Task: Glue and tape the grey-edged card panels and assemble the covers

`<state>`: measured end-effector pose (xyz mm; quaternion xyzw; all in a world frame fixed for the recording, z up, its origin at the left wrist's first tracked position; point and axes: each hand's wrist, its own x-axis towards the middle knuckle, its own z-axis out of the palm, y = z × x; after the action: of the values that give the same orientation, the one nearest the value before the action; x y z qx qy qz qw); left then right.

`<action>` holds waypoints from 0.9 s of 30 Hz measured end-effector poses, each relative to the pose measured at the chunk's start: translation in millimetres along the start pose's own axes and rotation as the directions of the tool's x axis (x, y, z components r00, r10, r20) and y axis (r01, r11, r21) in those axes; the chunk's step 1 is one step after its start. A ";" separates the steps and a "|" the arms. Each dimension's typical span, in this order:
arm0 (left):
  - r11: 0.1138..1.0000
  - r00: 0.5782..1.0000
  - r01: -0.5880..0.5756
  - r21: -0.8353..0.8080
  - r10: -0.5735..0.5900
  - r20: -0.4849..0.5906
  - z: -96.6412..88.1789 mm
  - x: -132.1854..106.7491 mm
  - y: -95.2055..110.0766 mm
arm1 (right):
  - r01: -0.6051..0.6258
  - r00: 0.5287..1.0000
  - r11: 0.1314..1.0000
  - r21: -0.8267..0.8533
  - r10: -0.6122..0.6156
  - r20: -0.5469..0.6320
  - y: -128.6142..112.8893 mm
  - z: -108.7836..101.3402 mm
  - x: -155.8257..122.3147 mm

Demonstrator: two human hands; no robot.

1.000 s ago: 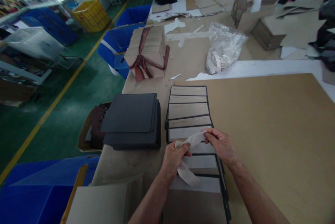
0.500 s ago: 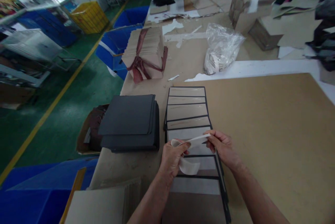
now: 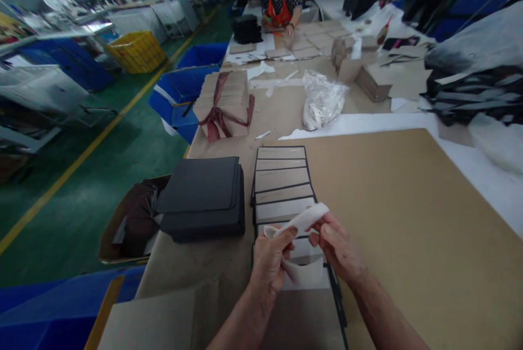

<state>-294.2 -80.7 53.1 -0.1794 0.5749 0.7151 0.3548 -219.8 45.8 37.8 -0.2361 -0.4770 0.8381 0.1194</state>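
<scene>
A narrow white strip of thin, flexible material (image 3: 304,220) lies between the fingers of the left hand (image 3: 272,257) and the right hand (image 3: 340,246), with a loop drooping below them. The left thumb clamps it against the fingers; the right fingers curl by its upper end – whether they pinch it, I cannot tell. It looks light and soft, apt to crease, so a flat pinch near an end should suit. The left fingers hide its middle – paper or tape is unclear – and partly cover the overlapping dark-edged, pale flat panels (image 3: 281,178) beneath.
</scene>
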 end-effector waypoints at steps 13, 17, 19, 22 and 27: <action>0.990 0.916 0.100 0.098 -0.130 0.380 -32.8 -72.4 -19.7 | 0.085 0.965 0.983 -0.160 -0.122 -0.234 -57.9 17.7 -88.1; 0.997 0.982 0.061 0.041 -0.067 0.178 -73.5 -65.5 -27.5 | -0.062 0.991 0.994 -0.094 0.050 -0.125 -63.2 17.5 -107.8; 0.997 0.989 0.075 0.009 -0.076 0.128 -81.8 -65.9 -31.5 | -0.097 0.995 0.986 -0.137 0.095 -0.023 -59.8 19.9 -109.8; 0.996 0.979 0.075 -0.049 -0.065 0.192 -68.1 -75.7 -37.4 | -0.023 0.989 0.956 -0.294 0.065 0.135 -49.8 23.8 -101.6; 0.986 0.952 0.138 -0.098 -0.104 0.288 -11.4 -92.3 -41.1 | 0.060 0.984 0.870 -0.489 0.033 0.178 -35.4 12.0 -77.2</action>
<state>-203.5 -115.7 82.8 -0.1310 0.4633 0.7428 0.4651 -160.4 22.4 95.1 -0.1786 -0.6853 0.7058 0.0175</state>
